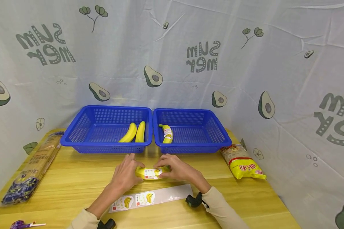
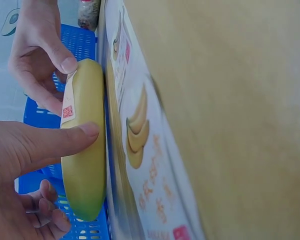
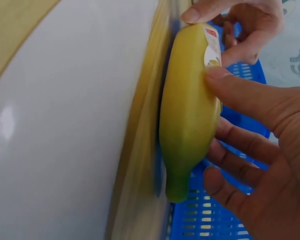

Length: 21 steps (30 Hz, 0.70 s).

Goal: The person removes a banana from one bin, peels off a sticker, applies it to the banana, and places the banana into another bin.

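Head view: both hands, left hand (image 1: 126, 174) and right hand (image 1: 176, 167), pinch a yellow plastic-looking banana (image 1: 151, 173) lying on the wooden table (image 1: 74, 178), smoothing a white sticker onto it. Just beyond them, the left blue mesh basket (image 1: 83, 127) holds two plain bananas (image 1: 134, 132); the right blue mesh basket (image 1: 218, 133) holds one stickered banana (image 1: 167, 134). Near the wrists, the white sticker sheet (image 1: 149, 197) has two stickers left, so roughly midway.

Left wrist view: thumb presses the banana's side.

Right wrist view: fingers curl round its stem end.
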Each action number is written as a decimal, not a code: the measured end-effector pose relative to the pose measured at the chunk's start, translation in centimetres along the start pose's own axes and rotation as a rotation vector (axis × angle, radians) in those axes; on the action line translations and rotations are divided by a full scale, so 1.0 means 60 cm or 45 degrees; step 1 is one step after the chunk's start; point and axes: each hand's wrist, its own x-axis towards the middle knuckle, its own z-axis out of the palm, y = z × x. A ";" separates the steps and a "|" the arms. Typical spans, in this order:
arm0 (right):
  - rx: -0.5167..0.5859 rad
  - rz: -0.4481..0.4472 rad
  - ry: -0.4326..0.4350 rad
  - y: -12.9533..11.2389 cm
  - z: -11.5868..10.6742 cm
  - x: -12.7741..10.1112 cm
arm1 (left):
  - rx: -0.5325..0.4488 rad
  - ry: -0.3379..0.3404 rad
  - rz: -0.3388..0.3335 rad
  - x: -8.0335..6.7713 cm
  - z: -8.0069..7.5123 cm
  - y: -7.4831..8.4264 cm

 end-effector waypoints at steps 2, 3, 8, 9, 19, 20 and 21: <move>-0.010 -0.012 0.012 0.000 -0.003 0.000 | -0.002 0.018 0.011 0.000 -0.001 0.001; -0.011 -0.019 0.019 0.001 -0.003 0.000 | -0.003 0.026 0.018 0.000 0.000 0.001; 0.004 -0.062 0.053 0.004 -0.006 0.000 | -0.034 0.055 0.072 0.001 0.000 0.001; 0.012 -0.066 0.052 0.003 -0.006 0.000 | -0.040 0.060 0.086 0.001 0.000 0.001; 0.039 -0.042 0.094 -0.003 -0.016 -0.002 | -0.112 0.020 0.167 0.003 -0.002 0.004; 0.039 -0.038 0.105 -0.003 -0.017 -0.002 | -0.143 0.007 0.165 0.003 -0.002 0.005; 0.038 -0.040 0.119 -0.002 -0.018 -0.003 | -0.176 -0.006 0.165 0.003 -0.003 0.005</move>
